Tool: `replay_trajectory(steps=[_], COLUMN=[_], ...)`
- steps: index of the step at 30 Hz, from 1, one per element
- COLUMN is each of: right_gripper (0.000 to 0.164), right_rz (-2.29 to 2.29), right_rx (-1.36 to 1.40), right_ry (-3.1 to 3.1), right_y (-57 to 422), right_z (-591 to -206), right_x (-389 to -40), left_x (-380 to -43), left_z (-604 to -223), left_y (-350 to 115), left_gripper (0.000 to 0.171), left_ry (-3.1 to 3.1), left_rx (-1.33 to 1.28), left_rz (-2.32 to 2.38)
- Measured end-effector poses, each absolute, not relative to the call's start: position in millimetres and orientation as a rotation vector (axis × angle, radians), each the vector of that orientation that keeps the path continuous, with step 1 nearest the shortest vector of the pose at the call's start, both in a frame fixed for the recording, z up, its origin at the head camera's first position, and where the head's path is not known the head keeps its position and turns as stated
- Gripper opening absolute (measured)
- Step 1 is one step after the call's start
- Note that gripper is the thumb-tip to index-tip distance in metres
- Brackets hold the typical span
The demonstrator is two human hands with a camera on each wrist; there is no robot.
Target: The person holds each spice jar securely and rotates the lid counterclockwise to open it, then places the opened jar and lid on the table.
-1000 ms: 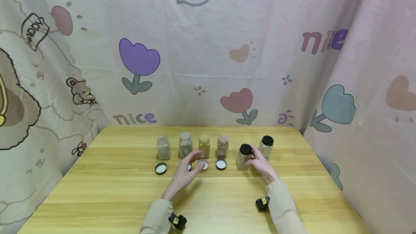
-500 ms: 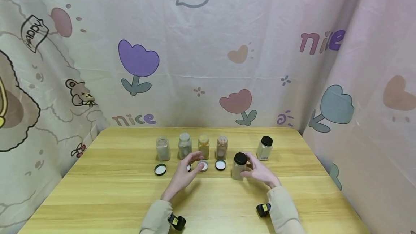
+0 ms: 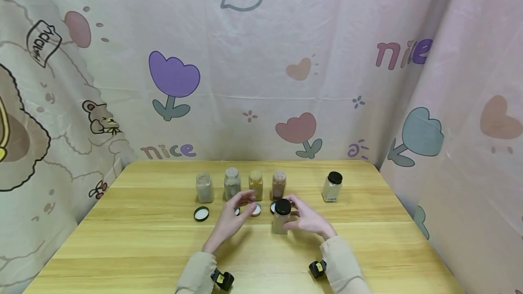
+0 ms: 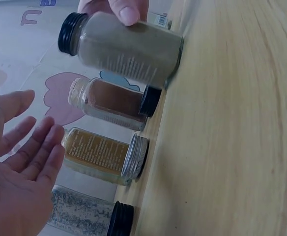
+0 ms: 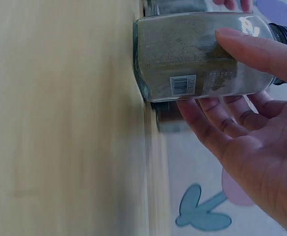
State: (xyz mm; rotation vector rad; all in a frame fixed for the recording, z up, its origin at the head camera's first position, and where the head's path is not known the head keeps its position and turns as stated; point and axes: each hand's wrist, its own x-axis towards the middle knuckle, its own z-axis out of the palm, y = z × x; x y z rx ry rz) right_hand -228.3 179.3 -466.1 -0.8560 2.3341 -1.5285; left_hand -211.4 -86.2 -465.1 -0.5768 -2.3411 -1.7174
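A glass spice jar (image 3: 280, 223) of grey-brown powder, its black lid on, is held upright in my right hand (image 3: 308, 218). In the right wrist view the thumb presses one side of the jar (image 5: 183, 59) and the fingers lie along the other; a barcode label faces the camera. My left hand (image 3: 229, 220) hovers to the left of it with relaxed, parted fingers and holds nothing. Near that hand lie a silver lid (image 3: 256, 210) and a black lid mostly hidden by it. Another black lid (image 3: 272, 208) is partly covered by the held jar.
Behind the hands stand lidless jars: white (image 3: 205, 189), speckled grey (image 3: 232, 187), yellow (image 3: 256, 187) and reddish-brown (image 3: 278, 187). A black-rimmed lid (image 3: 201, 213) lies at left. One black-capped jar (image 3: 333, 188) stands at right on the wooden table (image 3: 122, 248). A patterned curtain hangs behind.
My right hand has carried the black-lidded jar leftward and nearer to me, away from the other capped jar and towards my left hand. The left hand has stayed in place.
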Motion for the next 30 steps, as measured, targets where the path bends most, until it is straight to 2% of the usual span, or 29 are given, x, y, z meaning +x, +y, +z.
replay_trajectory(steps=[13, 22, 30], right_gripper=[0.065, 0.061, 0.054], right_rz=[-1.496, -1.53, -1.563], right_rx=[-0.881, -0.807, -0.783], right_ry=[2.33, 2.327, 2.353], right_y=[143, 143, 135], right_z=[-464, -467, -468], right_x=[-223, -224, -224], left_x=[-210, -205, -202], left_z=[-466, -461, -460], left_y=[-83, -75, -74], left_gripper=[0.031, 0.039, 0.041], left_ry=[-2.2, -2.306, -2.338], left_rx=[-0.724, -0.758, -0.93], left_rz=[-1.698, -1.646, -1.487])
